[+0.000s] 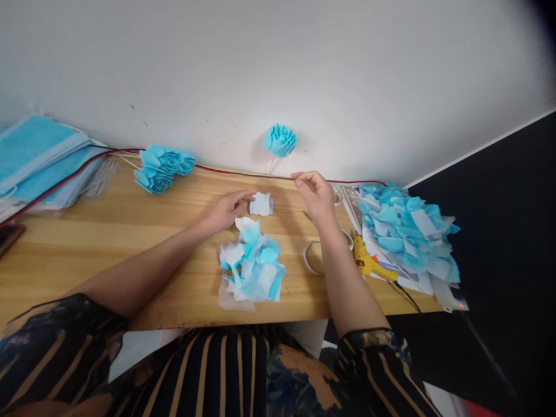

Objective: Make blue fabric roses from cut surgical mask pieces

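My left hand [228, 210] rests on the wooden table, its fingers loosely apart and the tips at the left edge of a small white cut square of fabric [260, 204]. To the right, my right hand [316, 194] is raised, thumb and forefinger pinched together near the wall; anything between them is too small to make out. A blue layered flower [280, 141] on a thin stick leans against the wall, left of that hand. Below my left hand lies a loose pile of blue and white fabric pieces [254, 266].
More blue flowers [163, 168] lie at the back left, beside stacked blue face masks [39, 153]. A yellow glue gun [369, 260], a roll of tape [313, 258] and a heap of blue and white pieces [403, 226] are on the right. A red-black cable [230, 172] runs along the wall.
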